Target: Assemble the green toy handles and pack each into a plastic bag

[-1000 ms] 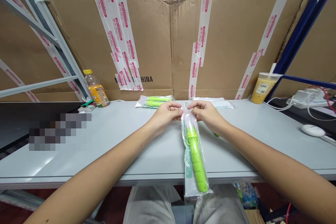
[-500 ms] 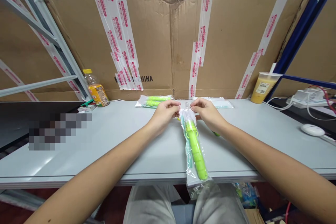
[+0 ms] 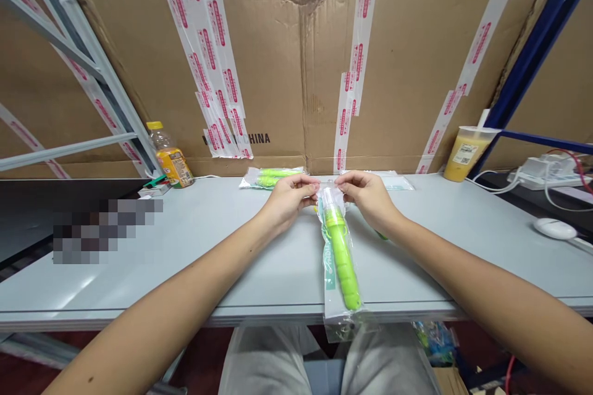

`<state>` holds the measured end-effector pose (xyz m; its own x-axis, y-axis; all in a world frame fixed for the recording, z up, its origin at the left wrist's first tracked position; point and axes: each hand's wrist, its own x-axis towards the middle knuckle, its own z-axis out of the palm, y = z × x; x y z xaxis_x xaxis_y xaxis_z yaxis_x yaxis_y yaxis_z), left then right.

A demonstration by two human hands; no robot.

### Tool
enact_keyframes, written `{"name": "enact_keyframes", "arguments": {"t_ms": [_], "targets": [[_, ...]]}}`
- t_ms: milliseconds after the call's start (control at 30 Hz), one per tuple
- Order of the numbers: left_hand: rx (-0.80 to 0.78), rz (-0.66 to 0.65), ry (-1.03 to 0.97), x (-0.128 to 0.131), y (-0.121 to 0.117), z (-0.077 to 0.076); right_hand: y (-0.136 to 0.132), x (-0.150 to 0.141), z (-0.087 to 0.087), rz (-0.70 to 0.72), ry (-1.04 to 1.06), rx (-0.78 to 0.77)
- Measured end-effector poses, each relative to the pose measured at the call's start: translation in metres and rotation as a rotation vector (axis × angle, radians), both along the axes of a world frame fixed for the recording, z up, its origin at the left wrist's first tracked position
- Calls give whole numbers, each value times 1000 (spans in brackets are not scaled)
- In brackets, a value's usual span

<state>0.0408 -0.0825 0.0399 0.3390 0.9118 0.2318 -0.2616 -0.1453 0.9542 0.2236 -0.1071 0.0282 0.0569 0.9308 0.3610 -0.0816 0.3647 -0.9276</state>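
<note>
A clear plastic bag holds a bright green wand-like stick with a clear tip. My left hand pinches the bag's far left corner between thumb and fingers. On the far right corner, my right hand has the same kind of pinch. The bag slants toward me, its near end hanging past the table edge. Behind my left hand lies another bag with green sticks. A further clear packet shows behind my right hand. Some green thing under my right hand is mostly hidden.
On the left stands a drink bottle with a yellow cap. A cup of yellow drink with a straw is at the back right, near a white mouse and a power strip. A taped cardboard sheet walls the back.
The bag's near end has risen slightly and shifted a little left, with the green stick inside it. Both hands keep their pinch at nearly the same spot.
</note>
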Motion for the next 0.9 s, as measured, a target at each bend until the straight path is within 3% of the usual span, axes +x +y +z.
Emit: {"name": "enact_keyframes", "arguments": {"t_ms": [200,367,500,667,900], "targets": [[130,64,77,1,0,2,0,2,-2,-37,-28,88],[259,67,133,-1,0,3,-2,4,-1,3,-63,224],[314,48,162,-2,-1,4,-4,6,1,18,-85,248],[340,48,177,-5,-2,2,-6,8,4,97,-68,180],[329,63,152,-8,0,3,-10,2,7,274,138,-109]]}}
